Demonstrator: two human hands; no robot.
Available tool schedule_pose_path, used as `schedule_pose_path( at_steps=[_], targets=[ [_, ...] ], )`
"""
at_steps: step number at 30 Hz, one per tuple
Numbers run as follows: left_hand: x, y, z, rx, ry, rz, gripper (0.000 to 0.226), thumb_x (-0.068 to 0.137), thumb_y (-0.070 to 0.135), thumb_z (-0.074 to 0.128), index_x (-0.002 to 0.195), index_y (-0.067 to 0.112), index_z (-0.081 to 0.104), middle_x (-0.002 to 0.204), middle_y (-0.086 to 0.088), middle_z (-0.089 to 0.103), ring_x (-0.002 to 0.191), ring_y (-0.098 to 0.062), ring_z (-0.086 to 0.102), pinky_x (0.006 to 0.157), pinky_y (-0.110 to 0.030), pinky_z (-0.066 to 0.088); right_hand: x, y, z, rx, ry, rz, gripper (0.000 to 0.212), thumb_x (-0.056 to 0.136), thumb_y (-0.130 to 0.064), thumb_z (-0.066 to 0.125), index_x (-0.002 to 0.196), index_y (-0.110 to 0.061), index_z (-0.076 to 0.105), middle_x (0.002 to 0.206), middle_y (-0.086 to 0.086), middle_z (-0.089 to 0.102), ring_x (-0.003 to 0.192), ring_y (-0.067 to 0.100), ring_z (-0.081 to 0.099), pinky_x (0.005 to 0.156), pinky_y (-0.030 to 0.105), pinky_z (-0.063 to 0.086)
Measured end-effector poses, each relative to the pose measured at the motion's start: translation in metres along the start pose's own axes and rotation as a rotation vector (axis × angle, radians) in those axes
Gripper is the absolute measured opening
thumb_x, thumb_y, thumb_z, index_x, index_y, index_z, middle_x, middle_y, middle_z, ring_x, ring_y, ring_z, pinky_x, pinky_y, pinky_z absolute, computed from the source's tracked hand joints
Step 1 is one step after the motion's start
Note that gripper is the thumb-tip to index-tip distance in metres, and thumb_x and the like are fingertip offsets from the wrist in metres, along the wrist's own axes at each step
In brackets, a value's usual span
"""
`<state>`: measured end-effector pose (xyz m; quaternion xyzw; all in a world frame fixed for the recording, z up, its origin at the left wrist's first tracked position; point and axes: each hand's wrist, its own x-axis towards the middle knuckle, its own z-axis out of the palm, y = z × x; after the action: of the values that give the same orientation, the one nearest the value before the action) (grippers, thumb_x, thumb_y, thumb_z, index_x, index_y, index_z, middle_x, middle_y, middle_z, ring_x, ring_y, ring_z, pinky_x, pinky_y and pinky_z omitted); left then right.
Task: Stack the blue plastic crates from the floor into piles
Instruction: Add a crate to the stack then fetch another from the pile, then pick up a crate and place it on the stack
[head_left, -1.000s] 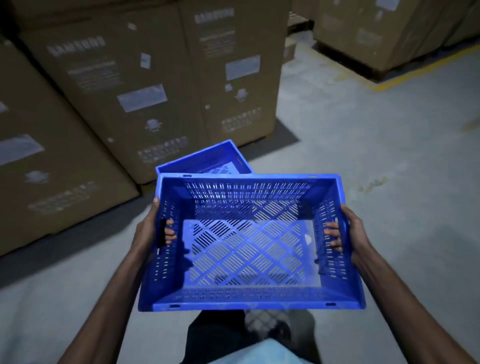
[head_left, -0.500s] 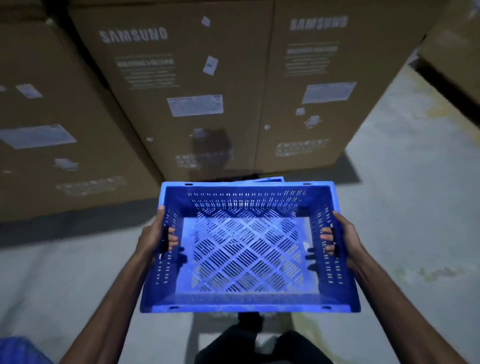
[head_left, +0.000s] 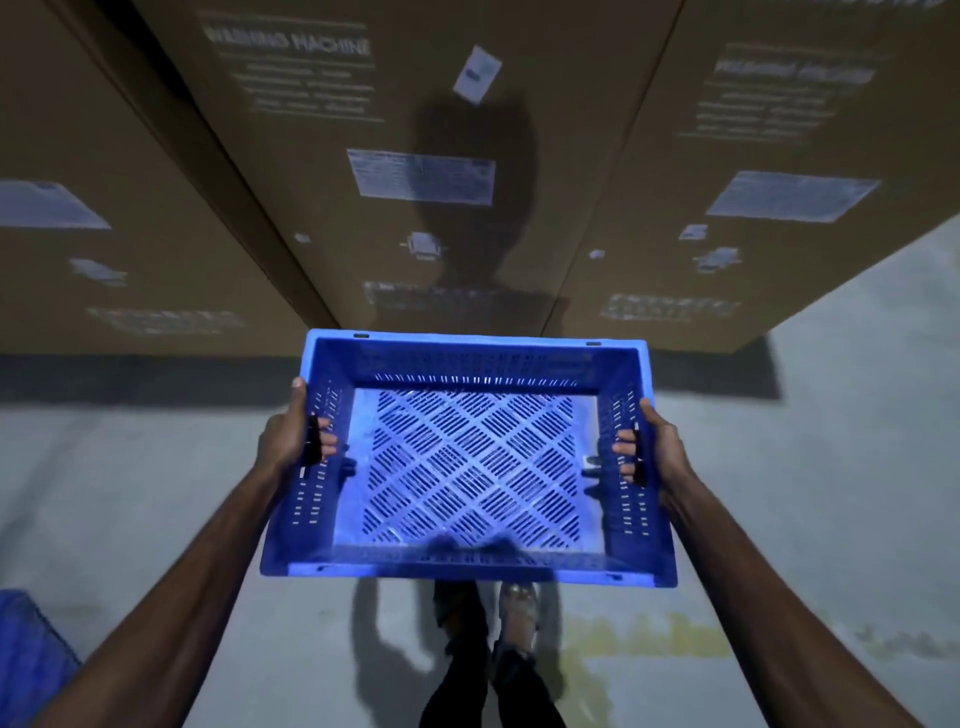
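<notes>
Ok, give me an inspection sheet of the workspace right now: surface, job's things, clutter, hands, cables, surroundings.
Surface: grey concrete floor, yellowish stain near the feet.
Job's things: empty blue crate held above the floor; corner of a second blue crate at lower left.
Clutter: nothing seen.
Hands: left hand and right hand each grip a side handle slot.
Cables: nothing seen.
Surroundings: tall labelled cardboard boxes close ahead.

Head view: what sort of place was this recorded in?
Probably a warehouse or stockroom: tall cardboard cartons with shipping labels stand side by side on a bare concrete floor, and a person holds an empty blue plastic crate.
</notes>
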<state>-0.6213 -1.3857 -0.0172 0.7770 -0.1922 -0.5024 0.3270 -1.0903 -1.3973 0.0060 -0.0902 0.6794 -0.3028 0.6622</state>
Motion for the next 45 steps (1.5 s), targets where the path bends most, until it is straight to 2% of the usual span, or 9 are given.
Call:
schedule_pose_path(
  at_steps=[6, 11, 15, 20, 22, 25, 33, 38, 45],
  targets=[
    [0.047, -0.001, 0.027, 0.047, 0.021, 0.031, 0.091, 0.068, 0.097, 0.047, 0.082, 0.010, 0.069, 0.077, -0.023, 0.073, 0.057, -0.031, 0.068, 0.076, -0.047, 0.061, 0.062, -0.009, 0.004, -0.033, 0.007, 0.043, 0.054, 0.092, -0.067, 0.047, 0.074, -0.016, 0.044, 0.059, 0.001, 0.040, 0.039, 0.013, 0.031, 0.039, 0.019, 0.023],
    [0.072, 0.014, 0.046, 0.060, 0.109, 0.064, 0.078, 0.094, 0.076, 0.041, 0.074, 0.005, 0.065, 0.060, -0.018, 0.067, 0.045, -0.026, 0.067, 0.051, -0.033, 0.058, 0.092, -0.026, 0.014, -0.006, -0.060, 0.033, 0.056, 0.094, -0.067, 0.042, 0.072, -0.016, 0.045, 0.051, -0.001, 0.042, 0.035, 0.012, 0.032, 0.037, 0.018, 0.023],
    [0.082, 0.024, 0.050, 0.117, 0.117, 0.085, 0.084, 0.092, 0.080, 0.038, 0.074, 0.003, 0.067, 0.067, -0.026, 0.069, 0.051, -0.030, 0.070, 0.061, -0.038, 0.062, 0.100, -0.032, 0.019, -0.019, -0.046, 0.017, 0.059, 0.094, -0.069, 0.041, 0.069, -0.016, 0.045, 0.049, -0.001, 0.041, 0.034, 0.012, 0.033, 0.037, 0.018, 0.025],
    [0.073, 0.029, 0.054, 0.176, 0.183, 0.047, 0.080, 0.094, 0.076, 0.040, 0.079, 0.002, 0.066, 0.068, -0.019, 0.071, 0.042, -0.017, 0.067, 0.050, -0.025, 0.055, 0.104, -0.028, 0.009, 0.053, -0.065, -0.048, 0.051, 0.087, -0.064, 0.061, 0.076, -0.017, 0.045, 0.057, 0.000, 0.035, 0.041, 0.012, 0.032, 0.038, 0.023, 0.027],
    [0.072, 0.030, 0.051, 0.245, 0.230, 0.025, 0.086, 0.092, 0.078, 0.040, 0.088, -0.003, 0.067, 0.075, -0.016, 0.075, 0.062, -0.015, 0.074, 0.065, -0.027, 0.053, 0.102, -0.028, 0.006, 0.005, 0.020, -0.098, 0.055, 0.076, -0.064, 0.073, 0.082, -0.013, 0.054, 0.062, 0.004, 0.045, 0.047, 0.016, 0.042, 0.042, 0.024, 0.037],
    [0.071, 0.030, 0.040, 0.327, 0.348, 0.005, 0.108, 0.081, 0.091, 0.038, 0.107, -0.009, 0.069, 0.114, -0.031, 0.068, 0.113, -0.044, 0.062, 0.099, -0.046, 0.048, 0.097, -0.027, 0.004, -0.109, 0.201, -0.136, 0.067, 0.062, -0.065, 0.080, 0.093, -0.005, 0.072, 0.077, 0.012, 0.072, 0.062, 0.023, 0.065, 0.060, 0.032, 0.056],
    [0.025, 0.017, 0.012, 0.355, 0.541, 0.321, 0.055, 0.101, 0.048, 0.052, 0.082, -0.001, 0.067, 0.086, -0.027, 0.070, 0.089, -0.044, 0.065, 0.080, -0.043, 0.047, 0.058, -0.020, -0.012, -0.214, 0.504, -0.244, 0.039, 0.080, -0.053, 0.073, 0.085, -0.014, 0.070, 0.094, 0.007, 0.074, 0.075, 0.017, 0.066, 0.083, 0.039, 0.056],
    [-0.060, -0.011, 0.037, 0.355, 0.290, 0.529, 0.019, 0.095, 0.020, 0.065, 0.077, 0.015, 0.066, 0.076, -0.007, 0.070, 0.075, -0.028, 0.065, 0.069, -0.030, 0.041, 0.004, 0.008, -0.020, -0.449, 0.586, -0.337, 0.037, 0.083, -0.054, 0.067, 0.084, -0.018, 0.070, 0.099, 0.005, 0.074, 0.105, 0.029, 0.065, 0.097, 0.040, 0.051],
    [-0.161, -0.091, 0.066, 0.510, -0.322, 0.227, 0.023, 0.092, 0.035, 0.070, 0.076, 0.019, 0.072, 0.078, 0.001, 0.074, 0.085, -0.022, 0.071, 0.087, -0.039, 0.057, -0.098, 0.085, 0.005, -0.735, 0.339, -0.560, 0.013, 0.087, -0.031, 0.069, 0.089, -0.019, 0.074, 0.080, -0.006, 0.073, 0.081, 0.013, 0.066, 0.076, 0.024, 0.043]
  ],
)
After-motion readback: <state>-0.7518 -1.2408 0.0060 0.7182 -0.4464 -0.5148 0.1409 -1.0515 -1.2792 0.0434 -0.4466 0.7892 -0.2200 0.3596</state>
